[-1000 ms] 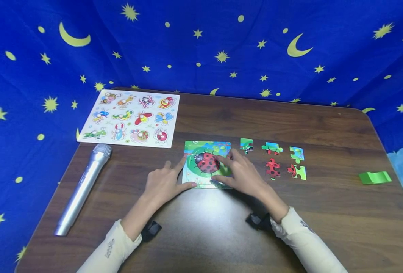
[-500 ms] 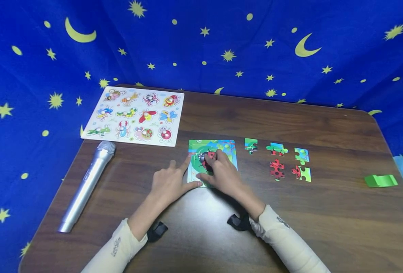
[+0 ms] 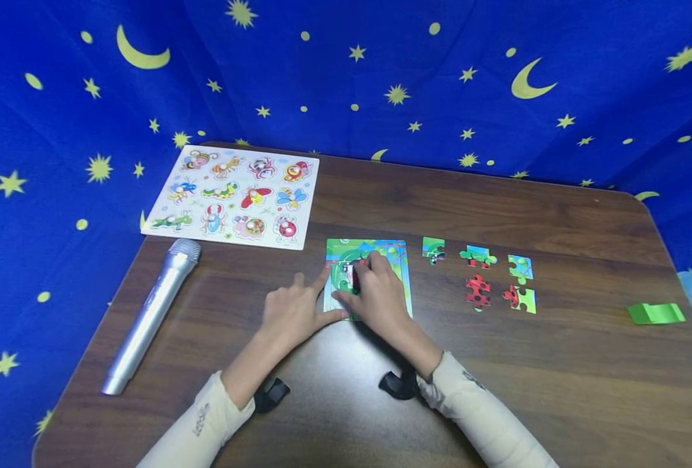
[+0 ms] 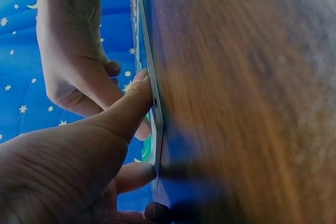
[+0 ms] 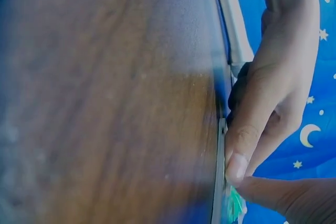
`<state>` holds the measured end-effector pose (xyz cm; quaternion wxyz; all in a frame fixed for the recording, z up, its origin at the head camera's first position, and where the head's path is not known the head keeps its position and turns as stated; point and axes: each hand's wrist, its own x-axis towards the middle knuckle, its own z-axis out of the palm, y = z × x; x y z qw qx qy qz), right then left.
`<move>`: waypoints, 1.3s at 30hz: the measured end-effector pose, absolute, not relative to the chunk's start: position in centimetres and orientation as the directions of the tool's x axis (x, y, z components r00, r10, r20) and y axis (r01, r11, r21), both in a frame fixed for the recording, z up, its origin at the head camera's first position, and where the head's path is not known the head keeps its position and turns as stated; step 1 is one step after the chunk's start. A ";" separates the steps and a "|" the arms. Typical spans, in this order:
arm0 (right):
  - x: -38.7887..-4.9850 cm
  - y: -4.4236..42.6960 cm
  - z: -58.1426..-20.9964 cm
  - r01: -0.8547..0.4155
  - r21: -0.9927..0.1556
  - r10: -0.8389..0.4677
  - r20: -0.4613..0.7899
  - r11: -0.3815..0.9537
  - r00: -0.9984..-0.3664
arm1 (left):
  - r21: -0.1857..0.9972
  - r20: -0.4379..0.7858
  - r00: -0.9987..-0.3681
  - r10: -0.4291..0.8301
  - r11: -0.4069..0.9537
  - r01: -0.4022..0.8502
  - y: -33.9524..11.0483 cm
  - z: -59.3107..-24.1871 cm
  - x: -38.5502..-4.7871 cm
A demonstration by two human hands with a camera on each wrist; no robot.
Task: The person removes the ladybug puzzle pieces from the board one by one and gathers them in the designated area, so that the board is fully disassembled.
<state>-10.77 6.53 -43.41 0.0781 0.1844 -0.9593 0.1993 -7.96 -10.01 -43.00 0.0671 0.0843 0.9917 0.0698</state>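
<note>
Left hand [image 3: 290,311] logged as spread: thumb and forefinger stand straight and apart, and I have them touching the ladybird puzzle board [image 3: 394,246], forefinger at its left edge, thumb at the near left corner. On the left wrist feed I can confirm the thumb against the board's edge. Right hand [image 3: 384,296] comes over the board from the other side, its thumb and fingertips drawn in and pinching a small puzzle piece [image 3: 340,278], which sits just ahead of that thumb, over the left part of the board; the fingers cover some of its right side, so I cannot tell whether it lies flat. The board itself is between my two hands, partly hidden under the right one. To the right of the right hand I count five loose pieces [image 3: 478,286], lying near it, apart from one another, with red, green and blue printing. Well beyond them, on the same side, lies a green object [image 3: 656,314]. Left of the left hand I note a silver microphone [image 3: 147,318] lying slantwise; ahead of that hand, an insect peg board [image 3: 299,243]. Everything rests on a brown wooden table [image 3: 557,227]. A blue cloth [image 3: 322,78] with yellow moons and stars hangs beyond both hands.
</note>
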 end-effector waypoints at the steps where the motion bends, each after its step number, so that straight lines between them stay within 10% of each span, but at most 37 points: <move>1: -10.8 6.4 -43.4 -0.383 -0.335 -0.316 0.238 0.861 -0.918 | 0.147 -0.119 -0.977 0.176 0.977 0.157 -10.0 -43.0 -8.0; 39: -11.4 5.5 -43.1 -0.207 -0.432 -0.159 0.146 0.878 -0.976 | 0.167 -0.100 -0.977 0.188 0.971 0.170 -10.1 -43.2 -8.1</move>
